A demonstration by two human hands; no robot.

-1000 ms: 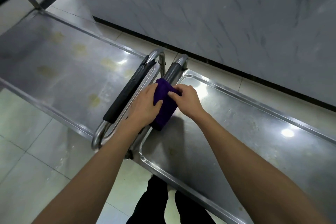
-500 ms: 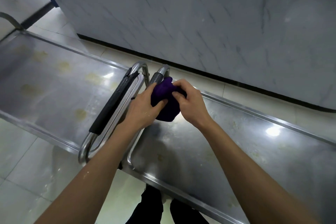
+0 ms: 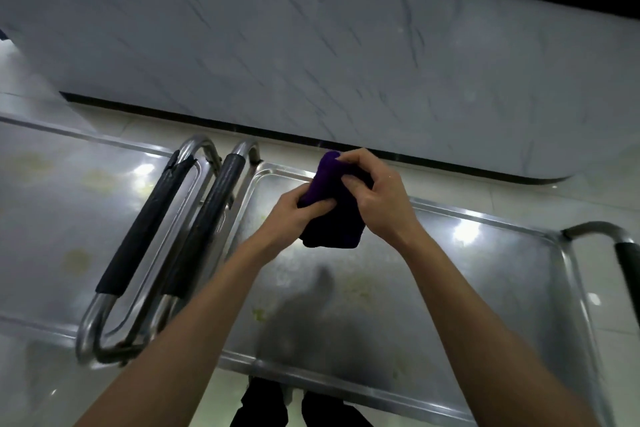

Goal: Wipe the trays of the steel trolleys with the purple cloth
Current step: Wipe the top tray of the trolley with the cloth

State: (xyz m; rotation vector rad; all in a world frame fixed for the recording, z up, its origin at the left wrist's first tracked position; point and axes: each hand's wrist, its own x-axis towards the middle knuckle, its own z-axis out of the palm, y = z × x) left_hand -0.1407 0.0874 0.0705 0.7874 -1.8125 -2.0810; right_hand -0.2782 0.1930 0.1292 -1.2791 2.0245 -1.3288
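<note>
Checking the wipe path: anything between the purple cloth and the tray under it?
Nothing visible. The purple cloth is bunched in the left hand and right hand, held above the right trolley's tray. Below it there are only yellowish stains and the hands' shadow. The black-gripped handles stand off to the left, clear of the cloth.

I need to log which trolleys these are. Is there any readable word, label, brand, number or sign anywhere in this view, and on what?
None: no text shows on the purple cloth, the right tray, the left tray, the black handle grips or the marble wall.
</note>
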